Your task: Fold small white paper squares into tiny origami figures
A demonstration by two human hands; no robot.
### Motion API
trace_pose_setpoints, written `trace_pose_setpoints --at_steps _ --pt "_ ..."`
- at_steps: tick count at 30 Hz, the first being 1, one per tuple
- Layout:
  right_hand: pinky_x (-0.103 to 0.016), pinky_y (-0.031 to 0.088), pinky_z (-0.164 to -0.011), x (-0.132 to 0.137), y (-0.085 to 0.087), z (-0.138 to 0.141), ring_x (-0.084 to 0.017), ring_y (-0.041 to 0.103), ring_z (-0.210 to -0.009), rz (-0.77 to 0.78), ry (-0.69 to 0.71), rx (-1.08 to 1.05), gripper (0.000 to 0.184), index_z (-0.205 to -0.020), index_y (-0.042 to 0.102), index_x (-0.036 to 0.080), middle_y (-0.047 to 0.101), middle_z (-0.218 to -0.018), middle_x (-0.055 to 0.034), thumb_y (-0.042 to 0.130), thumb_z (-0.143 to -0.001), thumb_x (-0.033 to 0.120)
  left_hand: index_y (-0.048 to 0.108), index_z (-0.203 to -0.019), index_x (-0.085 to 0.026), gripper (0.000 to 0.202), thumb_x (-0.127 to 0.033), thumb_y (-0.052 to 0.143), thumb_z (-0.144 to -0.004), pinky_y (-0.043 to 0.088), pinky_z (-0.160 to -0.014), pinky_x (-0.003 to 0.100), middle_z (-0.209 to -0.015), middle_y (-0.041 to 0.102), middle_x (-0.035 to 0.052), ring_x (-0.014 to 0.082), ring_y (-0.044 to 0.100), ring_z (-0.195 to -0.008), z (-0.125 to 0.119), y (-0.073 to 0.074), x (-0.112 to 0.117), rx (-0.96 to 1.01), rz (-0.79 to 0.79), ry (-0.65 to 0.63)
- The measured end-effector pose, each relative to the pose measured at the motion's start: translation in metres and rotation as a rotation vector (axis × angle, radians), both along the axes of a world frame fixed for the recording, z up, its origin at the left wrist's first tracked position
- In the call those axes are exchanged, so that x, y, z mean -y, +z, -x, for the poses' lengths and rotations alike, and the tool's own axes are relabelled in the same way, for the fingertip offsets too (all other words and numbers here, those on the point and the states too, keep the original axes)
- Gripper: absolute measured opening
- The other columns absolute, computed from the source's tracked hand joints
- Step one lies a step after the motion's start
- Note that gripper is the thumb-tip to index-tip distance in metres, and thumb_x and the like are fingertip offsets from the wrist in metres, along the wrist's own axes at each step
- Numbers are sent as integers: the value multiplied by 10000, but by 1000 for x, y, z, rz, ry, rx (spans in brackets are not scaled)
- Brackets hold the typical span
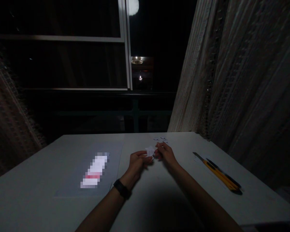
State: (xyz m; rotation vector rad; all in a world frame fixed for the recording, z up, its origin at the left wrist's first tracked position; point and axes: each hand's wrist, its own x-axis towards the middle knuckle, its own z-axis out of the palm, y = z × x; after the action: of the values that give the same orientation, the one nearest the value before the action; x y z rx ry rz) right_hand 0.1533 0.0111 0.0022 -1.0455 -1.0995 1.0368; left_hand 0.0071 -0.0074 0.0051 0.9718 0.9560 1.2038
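While the left hand point(137, 162) holds paper point(149, 151), the right hand point(166, 154) flanks it.

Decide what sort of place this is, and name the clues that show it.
Probably a room in a home, perhaps at night: a white table stands before a window with darkness showing through it, and curtains hang on both sides.
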Motion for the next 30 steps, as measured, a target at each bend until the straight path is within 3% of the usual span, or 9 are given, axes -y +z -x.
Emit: trace_pose_setpoints --at_steps 7,16,19,23,25,28,30 --pt "-239 393 -455 6 -1 3 -112 505 -413 -63 67 22 378 -740 596 164 584 -466 45 789 -438 285 625 -839 -89 413 -153 764 -455 340 -354 182 -669 676 113 206 638 -544 2 -1 0 -31 24 -41" --pt "-228 365 -445 8 -3 8 -100 473 -408 -43 -92 -134 375 -742 580 167 535 -441 65 783 -447 277 586 -971 -95 534 -229 787 -495 407 -430 209 -702 673 105 179 626 -586 -2 0 2 0 -47 -9" --pt "-234 388 -490 9 -5 10 -109 504 -459 -68 -126 -169 395 -813 578 174 550 -478 59 765 -485 290 609 -911 -87 466 -229 785 -504 410 -459 202 -709 671 96 140 600 -572 -1 0 0 31 -82 58" --pt "-238 393 -491 5 -2 4 -123 522 -499 -45 -71 -65 445 -886 591 181 578 -545 35 759 -485 277 630 -873 -69 421 -185 775 -495 419 -494 210 -674 674 98 137 596 -565 2 2 -3 11 -84 140" --pt "-248 416 -528 4 3 -3 -131 549 -564 -120 -42 -11 465 -933 609 205 609 -657 16 750 -496 273 627 -924 -63 467 -175 767 -493 391 -454 205 -641 673 91 126 574 -513 4 4 -4 -46 -91 124" --pt "-282 444 -597 4 11 -9 -153 573 -623 -224 90 144 321 -878 665 199 625 -684 -6 701 -578 309 618 -979 -57 526 -184 762 -489 334 -394 196 -556 650 54 84 484 -397 5 5 -4 -150 -135 50" --pt "-306 453 -616 4 12 -10 -176 586 -636 -238 107 236 228 -782 693 191 644 -661 -17 694 -591 316 617 -991 -59 546 -208 768 -487 337 -396 199 -522 636 37 80 469 -384 5 6 -5 -181 -167 10"
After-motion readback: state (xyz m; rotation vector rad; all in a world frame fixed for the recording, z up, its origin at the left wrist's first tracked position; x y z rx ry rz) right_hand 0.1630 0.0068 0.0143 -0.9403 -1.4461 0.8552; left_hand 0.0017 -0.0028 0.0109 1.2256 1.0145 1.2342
